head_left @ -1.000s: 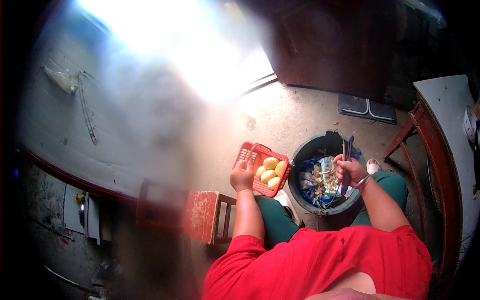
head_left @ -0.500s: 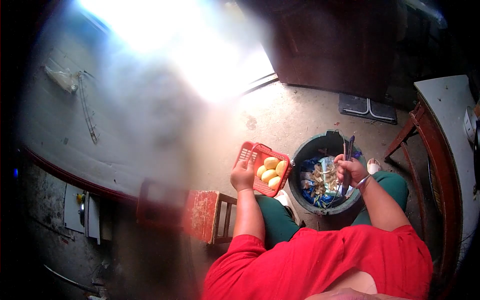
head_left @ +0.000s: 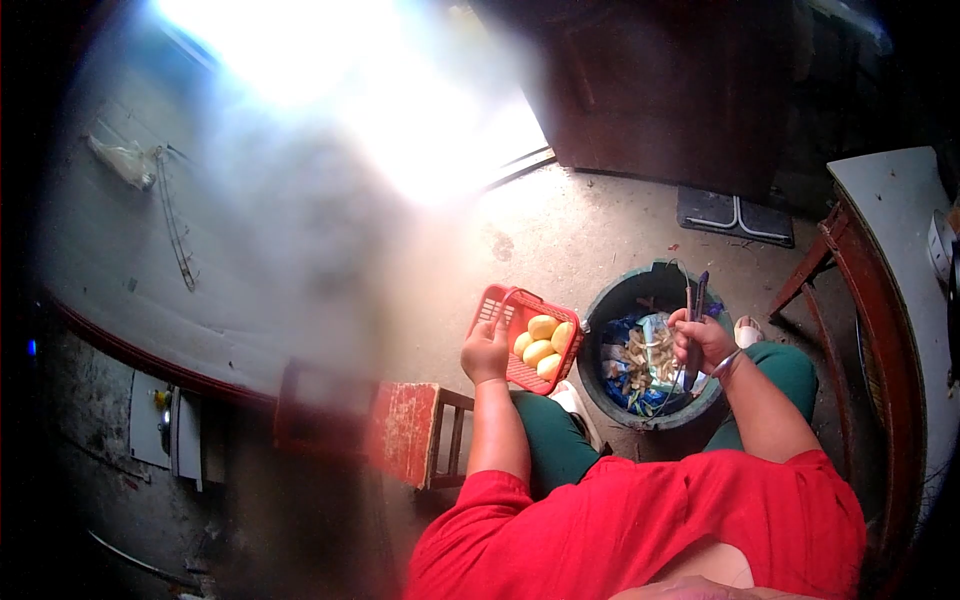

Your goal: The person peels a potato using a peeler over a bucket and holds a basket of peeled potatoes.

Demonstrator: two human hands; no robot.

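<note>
My left hand is closed on the near-left side of a red plastic basket, by its handle. Several peeled, pale yellow potatoes lie together in the basket. My right hand is closed around a dark, slender tool held over the right part of a dark green bucket. The tool's exact kind is hard to tell. Inside the bucket, peelings lie on blue and white plastic. Basket and bucket stand side by side.
A worn red wooden stool stands left of my left arm. The large pale table fills the left. At the right is another white-topped table with brown legs. A folded dark item lies on the floor beyond the bucket.
</note>
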